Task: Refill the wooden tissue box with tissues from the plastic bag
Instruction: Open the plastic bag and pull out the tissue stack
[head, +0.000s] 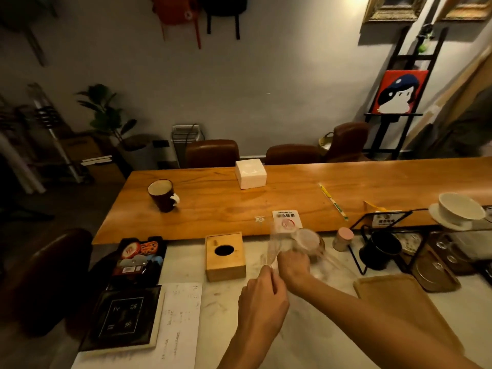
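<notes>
The wooden tissue box (225, 255) stands on the white counter with its oval opening facing up and dark inside. Just right of it, my left hand (262, 294) and my right hand (294, 267) both pinch a clear plastic bag (277, 243), which is blurred and see-through. I cannot tell what is in the bag. A white block that looks like a tissue stack (250, 173) sits apart on the wooden table (292, 198), far side.
A dark mug (162, 195) stands on the table's left. A small jar (343, 238), black wire rack (383, 243), black cup, white bowl (459, 209) and wooden tray (399, 299) crowd the right. A black book (123, 318), papers and a snack packet lie left.
</notes>
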Demonstrator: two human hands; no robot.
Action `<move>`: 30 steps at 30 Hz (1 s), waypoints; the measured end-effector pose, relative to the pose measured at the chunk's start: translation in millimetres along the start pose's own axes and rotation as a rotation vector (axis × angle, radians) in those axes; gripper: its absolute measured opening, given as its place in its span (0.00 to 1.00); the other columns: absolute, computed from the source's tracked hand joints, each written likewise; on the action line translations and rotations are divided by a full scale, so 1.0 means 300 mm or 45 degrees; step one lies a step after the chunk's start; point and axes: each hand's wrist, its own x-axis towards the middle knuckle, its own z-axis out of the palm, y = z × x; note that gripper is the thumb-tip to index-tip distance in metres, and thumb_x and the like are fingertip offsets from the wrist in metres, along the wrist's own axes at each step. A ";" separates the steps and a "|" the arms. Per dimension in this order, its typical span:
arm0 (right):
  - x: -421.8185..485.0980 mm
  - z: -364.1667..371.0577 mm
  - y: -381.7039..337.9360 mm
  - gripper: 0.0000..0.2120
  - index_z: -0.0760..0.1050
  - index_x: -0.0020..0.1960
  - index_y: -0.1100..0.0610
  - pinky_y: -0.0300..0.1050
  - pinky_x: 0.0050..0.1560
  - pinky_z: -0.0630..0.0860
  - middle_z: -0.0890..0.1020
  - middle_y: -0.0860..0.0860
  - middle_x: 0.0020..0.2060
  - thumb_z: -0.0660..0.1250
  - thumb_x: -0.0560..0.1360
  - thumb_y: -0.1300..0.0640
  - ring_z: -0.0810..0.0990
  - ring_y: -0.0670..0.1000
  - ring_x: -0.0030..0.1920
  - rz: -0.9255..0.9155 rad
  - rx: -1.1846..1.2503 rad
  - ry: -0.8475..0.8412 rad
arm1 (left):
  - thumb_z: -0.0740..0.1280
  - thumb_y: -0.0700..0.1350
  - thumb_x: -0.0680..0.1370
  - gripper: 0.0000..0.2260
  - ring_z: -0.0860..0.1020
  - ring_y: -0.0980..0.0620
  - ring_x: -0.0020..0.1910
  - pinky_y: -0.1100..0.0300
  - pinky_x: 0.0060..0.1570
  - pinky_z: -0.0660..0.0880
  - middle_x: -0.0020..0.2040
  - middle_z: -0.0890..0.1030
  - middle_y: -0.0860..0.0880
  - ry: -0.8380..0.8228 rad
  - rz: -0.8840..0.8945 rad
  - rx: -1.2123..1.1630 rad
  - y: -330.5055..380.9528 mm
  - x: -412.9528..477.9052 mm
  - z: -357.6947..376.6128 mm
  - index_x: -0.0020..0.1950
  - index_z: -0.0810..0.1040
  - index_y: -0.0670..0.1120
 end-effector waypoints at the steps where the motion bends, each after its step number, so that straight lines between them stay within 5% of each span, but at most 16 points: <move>1: 0.009 0.003 0.001 0.12 0.75 0.60 0.57 0.45 0.51 0.76 0.81 0.54 0.57 0.60 0.79 0.60 0.80 0.54 0.57 -0.028 0.024 -0.076 | 0.53 0.51 0.81 0.10 0.79 0.48 0.45 0.53 0.43 0.74 0.45 0.81 0.48 0.010 -0.021 -0.012 -0.002 0.000 0.008 0.49 0.72 0.50; 8: -0.022 0.166 -0.052 0.30 0.58 0.73 0.59 0.54 0.65 0.69 0.66 0.59 0.70 0.67 0.75 0.55 0.67 0.60 0.69 -0.121 0.121 -0.406 | 0.51 0.51 0.83 0.13 0.78 0.46 0.52 0.54 0.46 0.70 0.52 0.80 0.47 -0.046 -0.088 0.112 -0.008 -0.011 0.037 0.53 0.73 0.48; 12: -0.031 0.165 -0.041 0.37 0.51 0.76 0.59 0.51 0.67 0.66 0.58 0.59 0.73 0.68 0.74 0.56 0.62 0.60 0.71 -0.126 -0.002 -0.298 | 0.51 0.50 0.82 0.12 0.78 0.46 0.50 0.54 0.42 0.68 0.51 0.81 0.46 -0.030 -0.106 0.145 -0.033 -0.030 0.039 0.51 0.72 0.48; 23: 0.019 0.165 0.010 0.46 0.53 0.76 0.59 0.55 0.72 0.56 0.64 0.58 0.72 0.73 0.69 0.43 0.58 0.61 0.73 -0.189 -0.119 -0.381 | 0.51 0.50 0.82 0.13 0.78 0.46 0.48 0.51 0.44 0.72 0.49 0.81 0.48 -0.057 -0.100 0.211 -0.070 -0.009 0.049 0.52 0.73 0.48; 30: -0.038 0.141 -0.049 0.39 0.56 0.76 0.56 0.59 0.71 0.57 0.67 0.56 0.72 0.70 0.72 0.43 0.61 0.61 0.72 -0.173 -0.073 -0.727 | 0.52 0.52 0.82 0.12 0.77 0.47 0.48 0.55 0.39 0.67 0.49 0.81 0.48 -0.099 -0.036 0.235 -0.051 -0.016 0.030 0.51 0.73 0.49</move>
